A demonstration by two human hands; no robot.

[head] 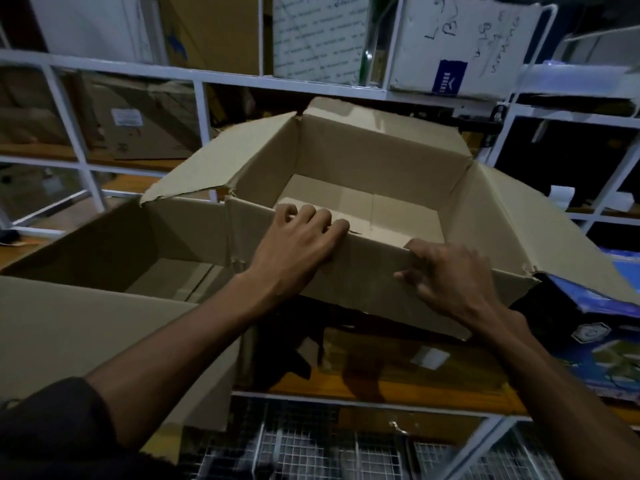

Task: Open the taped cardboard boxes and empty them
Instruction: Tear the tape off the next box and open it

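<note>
An open cardboard box (pixel 363 174) sits tilted in the middle of the view, its four flaps folded outward and its bare brown floor showing nothing inside. Just to its left, touching its near wall, stands a second open box (pixel 114 247), also with nothing visible inside, though much of its floor is in shadow.

The left hand (pixel 298 247) lies over the near wall of the middle box, fingers curled over the top edge and gripping it. The right hand (pixel 450 275) presses against the outside of the same wall, its thumb hooked at the rim and its fingers spread loosely on the near flap, which hangs down.

Behind the boxes runs a white metal rack (pixel 207 81) holding more cartons, among them a white carton (pixel 460 46) with handwriting and a dark blue label, up to the right. A blue printed package (pixel 609 327) lies just beside the box's near right corner. Beneath the box is an orange-brown shelf board (pixel 398 372) with a small pale slip (pixel 429 358) on it, and wire mesh (pixel 311 452) lower down.

The middle box is plain brown and creased, with torn, ragged corners where the flaps meet the walls. The scene is dim.
</note>
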